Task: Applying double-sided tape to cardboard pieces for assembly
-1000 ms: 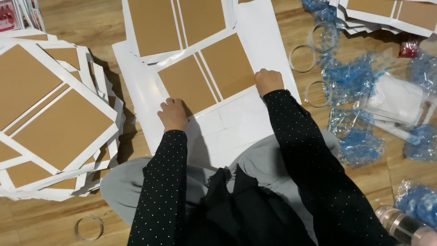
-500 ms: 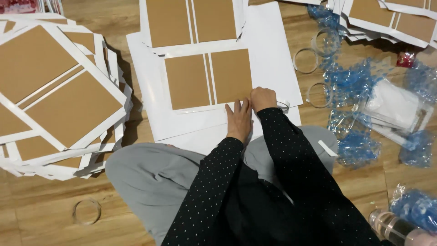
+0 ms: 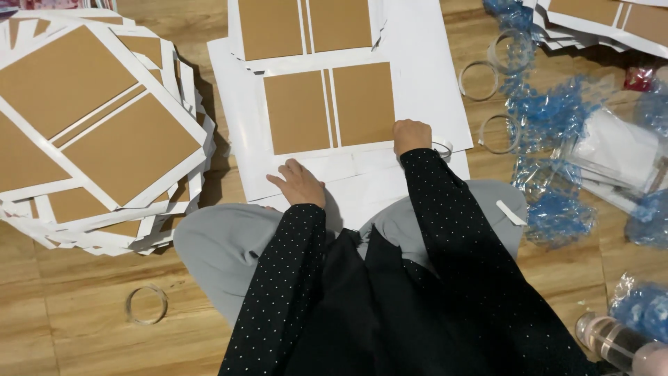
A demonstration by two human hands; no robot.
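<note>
A white sheet [image 3: 431, 83] lies on the floor in front of my knees, with two brown card panels [image 3: 327, 108] stuck side by side on it. My left hand [image 3: 299, 182] rests flat, fingers apart, on the sheet's white lower border below the left panel. My right hand [image 3: 412, 136] is a closed fist at the lower right corner of the right panel. A thin clear tape roll [image 3: 442, 147] pokes out from under it on the right side.
A big fanned pile of similar white sheets with brown panels [image 3: 97, 132] sits at the left, and another sheet [image 3: 306, 28] lies just beyond. Loose tape rings [image 3: 479, 80] [image 3: 146, 304], blue plastic wrap [image 3: 557, 111] and a bottle [image 3: 616, 341] lie at the right.
My left hand has slid left along the sheet's lower border, away from my right hand, and now lies flat. My right hand stays at the panel's lower right corner.
</note>
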